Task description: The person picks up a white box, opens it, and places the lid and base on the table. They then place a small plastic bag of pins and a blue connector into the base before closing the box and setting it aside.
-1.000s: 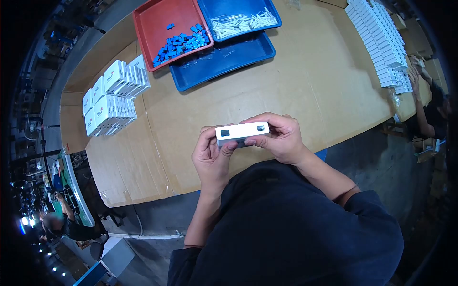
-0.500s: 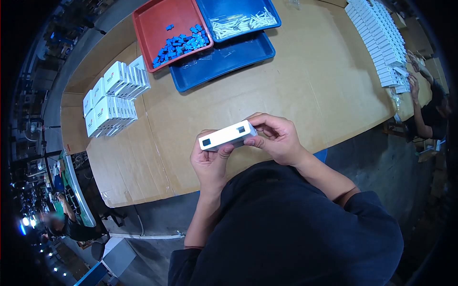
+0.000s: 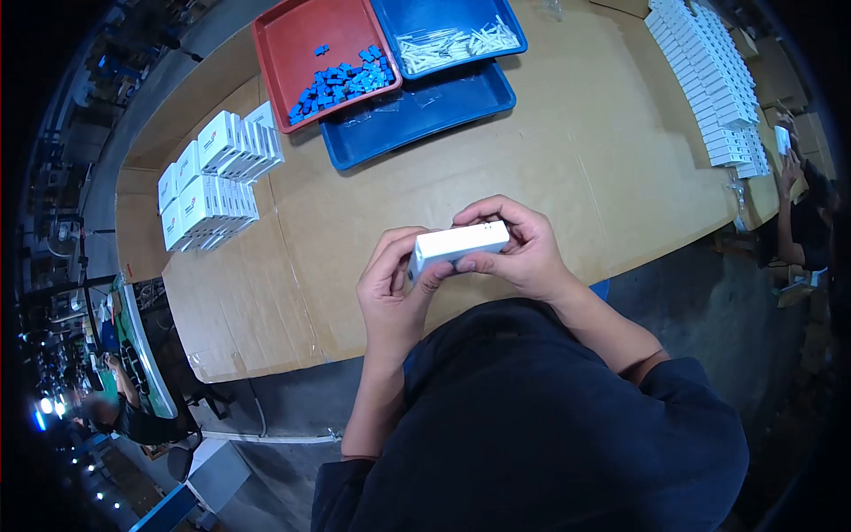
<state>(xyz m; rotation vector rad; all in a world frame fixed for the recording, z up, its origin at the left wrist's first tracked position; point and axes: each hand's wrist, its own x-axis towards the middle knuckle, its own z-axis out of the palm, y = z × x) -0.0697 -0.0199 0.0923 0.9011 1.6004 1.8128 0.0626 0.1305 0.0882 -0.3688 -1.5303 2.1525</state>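
The white box (image 3: 459,243) is now turned between both hands, its two square openings no longer facing up.

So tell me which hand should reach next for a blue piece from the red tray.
Probably the left hand. It grips only one end of the white box and sits on the side nearer the red tray; the right hand wraps more of the box and could hold it alone.
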